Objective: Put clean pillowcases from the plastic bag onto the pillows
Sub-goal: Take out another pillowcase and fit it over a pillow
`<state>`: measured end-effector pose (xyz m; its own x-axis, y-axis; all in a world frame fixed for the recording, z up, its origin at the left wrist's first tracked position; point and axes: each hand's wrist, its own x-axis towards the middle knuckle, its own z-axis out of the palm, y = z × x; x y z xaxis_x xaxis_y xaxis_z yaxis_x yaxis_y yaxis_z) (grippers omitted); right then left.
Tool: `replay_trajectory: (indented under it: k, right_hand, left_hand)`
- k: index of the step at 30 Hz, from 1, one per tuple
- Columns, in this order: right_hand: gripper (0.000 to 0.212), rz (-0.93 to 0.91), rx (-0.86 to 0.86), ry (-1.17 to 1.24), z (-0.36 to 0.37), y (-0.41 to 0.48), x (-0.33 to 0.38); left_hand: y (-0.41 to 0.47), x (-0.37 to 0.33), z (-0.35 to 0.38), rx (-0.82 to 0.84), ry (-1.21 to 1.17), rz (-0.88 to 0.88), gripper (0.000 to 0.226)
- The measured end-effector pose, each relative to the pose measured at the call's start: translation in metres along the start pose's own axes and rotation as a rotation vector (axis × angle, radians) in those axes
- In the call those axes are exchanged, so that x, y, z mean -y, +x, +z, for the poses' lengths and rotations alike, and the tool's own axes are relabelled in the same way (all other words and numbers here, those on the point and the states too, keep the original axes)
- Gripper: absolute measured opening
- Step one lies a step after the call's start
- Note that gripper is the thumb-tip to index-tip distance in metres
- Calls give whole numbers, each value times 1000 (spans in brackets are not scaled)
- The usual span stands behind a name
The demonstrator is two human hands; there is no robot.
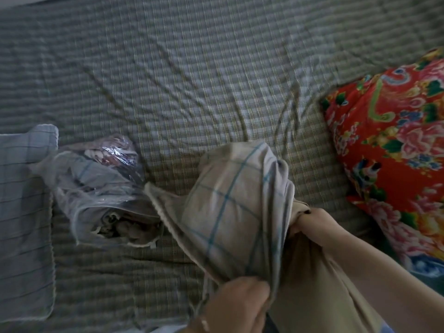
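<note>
A grey pillowcase point(230, 200) with blue check lines lies bunched over the end of a beige pillow point(310, 280) near the bed's front edge. My left hand point(237, 306) grips the pillowcase's open hem at the bottom. My right hand point(314, 224) grips the hem and the pillow's upper corner together. To the left lies a clear plastic bag point(96, 188), holding more folded cloth, its mouth facing me.
A checked green-grey sheet point(192, 80) covers the bed. At the left edge rests a pillow in a blue-grey striped case point(24, 224). A red flowered pillow point(394, 145) leans at the right.
</note>
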<state>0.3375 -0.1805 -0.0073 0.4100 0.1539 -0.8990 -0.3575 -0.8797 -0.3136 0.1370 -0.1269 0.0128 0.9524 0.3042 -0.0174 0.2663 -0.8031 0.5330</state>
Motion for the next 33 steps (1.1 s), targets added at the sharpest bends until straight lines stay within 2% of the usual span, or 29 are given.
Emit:
replay_trajectory:
  k: [3,4,6,7,9,10,12,13,14,16,18,21,23,25,27,30,32,33]
  right_hand:
    - [20,-55,-5,77,14,-4,7]
    - [19,-63,-5,129,18,-5,11]
    - [17,-60,-15,235,26,-9,17]
    - [19,-55,-27,297,31,-9,20]
    - [19,-51,-76,394,40,-7,21]
    - [16,-57,-108,403,44,-5,19]
    - [11,-88,-162,298,53,0,10]
    - [13,-111,-170,198,58,3,2]
    - [18,-130,-162,91,64,5,-7]
    - [31,-152,-102,-173,79,1,-23]
    - [32,-198,-1,-469,98,-2,-32]
    - [25,-261,55,-661,126,-1,-29]
    - [25,-314,47,-664,137,9,-24]
    - [32,-318,41,-613,142,22,-24]
    - [48,-275,50,-431,142,31,-31]
    - [66,-181,-16,-21,141,41,-50]
    - [95,-46,-88,47,137,54,-62]
    - [110,39,-102,-69,133,61,-67]
  left_hand:
    - [-8,21,22,115,-40,-175,36]
    - [-12,40,25,103,-76,-281,38]
    - [-9,74,13,-19,-123,-588,36]
    - [-8,83,7,-65,-131,-676,35]
    - [-8,82,1,-87,-190,-652,30]
    - [-11,74,-2,-46,-228,-606,29]
    - [-11,52,-7,171,-375,-624,38]
    - [-10,47,-12,302,-303,-596,37]
    - [-6,50,-15,422,-120,-529,33]
    - [7,65,-25,579,149,-520,36]
    - [18,77,-24,370,236,-383,48]
    - [37,81,-4,248,-8,-296,66]
    - [58,87,12,257,-18,-354,65]
    - [74,99,24,272,-89,-491,50]
    - [86,112,34,332,-116,-559,34]
    - [99,124,50,457,-64,-547,22]
    - [108,126,57,495,-41,-536,18]
    - [110,128,60,514,-30,-530,17]
